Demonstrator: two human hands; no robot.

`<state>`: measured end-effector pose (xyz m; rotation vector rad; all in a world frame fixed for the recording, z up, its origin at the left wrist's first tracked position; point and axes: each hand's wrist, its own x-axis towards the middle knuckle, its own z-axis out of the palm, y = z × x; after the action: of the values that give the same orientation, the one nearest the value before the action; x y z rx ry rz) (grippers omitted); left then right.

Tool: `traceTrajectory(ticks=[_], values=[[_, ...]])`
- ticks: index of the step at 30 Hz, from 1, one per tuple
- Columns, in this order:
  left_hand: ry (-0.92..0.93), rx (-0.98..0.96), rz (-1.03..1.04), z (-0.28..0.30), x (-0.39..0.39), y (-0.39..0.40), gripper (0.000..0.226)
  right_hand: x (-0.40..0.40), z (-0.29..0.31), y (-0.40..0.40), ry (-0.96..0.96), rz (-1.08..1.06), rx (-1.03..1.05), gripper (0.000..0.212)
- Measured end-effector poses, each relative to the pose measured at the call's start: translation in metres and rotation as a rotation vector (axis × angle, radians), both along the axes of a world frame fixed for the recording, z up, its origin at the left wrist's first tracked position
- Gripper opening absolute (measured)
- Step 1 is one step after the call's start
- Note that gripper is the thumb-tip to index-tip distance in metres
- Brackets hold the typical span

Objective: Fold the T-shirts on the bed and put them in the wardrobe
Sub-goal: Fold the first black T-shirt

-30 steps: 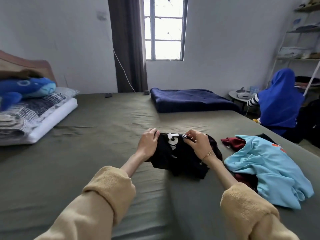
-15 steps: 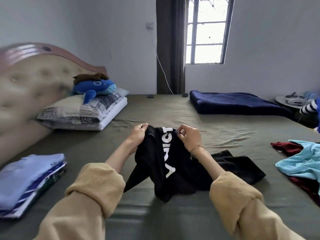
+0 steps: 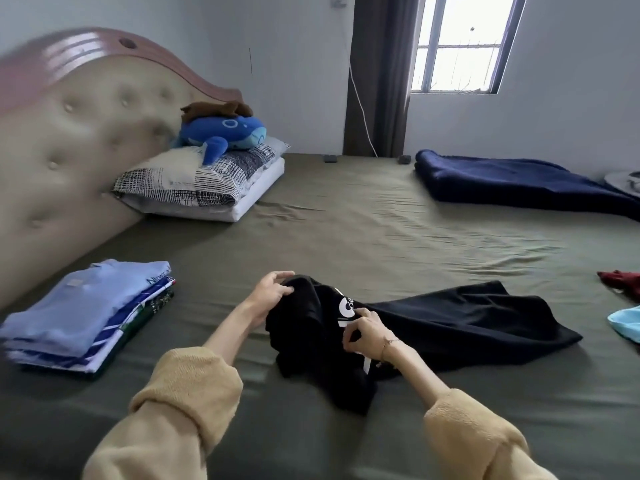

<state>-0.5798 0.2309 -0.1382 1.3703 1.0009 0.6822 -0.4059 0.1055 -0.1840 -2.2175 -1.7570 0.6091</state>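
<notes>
At the left of the olive-green bed (image 3: 346,216) lies a stack of folded T-shirts (image 3: 86,317), a light blue one on top. Just right of it, the left hand (image 3: 273,292) pinches the bunched end of a black T-shirt with white lettering (image 3: 433,323), which lies mid-bed. The right hand (image 3: 367,332) grips the same shirt at the print. At the right edge lie a maroon garment (image 3: 623,282) and a sky-blue garment (image 3: 627,322).

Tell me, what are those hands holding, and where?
Both grip the black T-shirt: left hand at its bunched upper edge, right hand pinching near the white print.
</notes>
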Motion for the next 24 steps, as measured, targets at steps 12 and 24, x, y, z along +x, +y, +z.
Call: traceTrajectory(ticks=[12, 24], values=[[0.294, 0.392, 0.03, -0.021, -0.005, 0.015, 0.018, 0.033, 0.016, -0.007, 0.345, -0.315, 0.465, 0.006], [0.859, 0.867, -0.031, 0.005, 0.004, 0.019, 0.034, 0.094, 0.05, -0.017, 0.04, -0.257, 0.298, 0.028]])
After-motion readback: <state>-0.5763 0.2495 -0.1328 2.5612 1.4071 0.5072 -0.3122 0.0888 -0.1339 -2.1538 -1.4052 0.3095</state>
